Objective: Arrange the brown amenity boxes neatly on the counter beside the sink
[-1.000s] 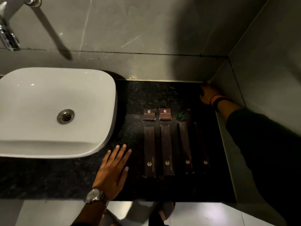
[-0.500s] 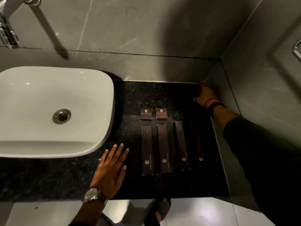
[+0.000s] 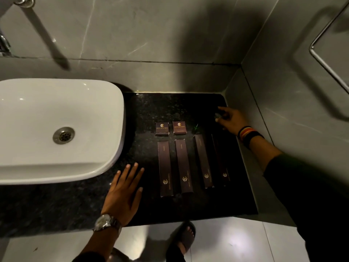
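Four long brown amenity boxes lie side by side on the black counter [image 3: 170, 106], right of the sink: the first [image 3: 165, 167], second [image 3: 184, 165], third [image 3: 204, 159] and a shadowed fourth [image 3: 220, 159]. Two small square brown boxes [image 3: 162, 128] [image 3: 179, 127] sit above the first two. A faint green-marked item [image 3: 196, 127] lies above the third, too dark to identify. My left hand [image 3: 124, 191] rests flat, fingers spread, left of the boxes. My right hand [image 3: 233, 120] hovers at the back right, fingertips pinched on a small dim object [image 3: 218, 115].
The white basin [image 3: 117, 129] fills the left side, with a chrome tap [image 3: 3, 44] above it. Grey tiled walls close the back and right of the counter. A metal towel bar [image 3: 324, 59] hangs on the right wall. A sandalled foot [image 3: 186, 237] stands below the counter edge.
My right hand has come out of the back right corner, moving left and towards me, with fingers now pinched. The left hand and the boxes have stayed put.
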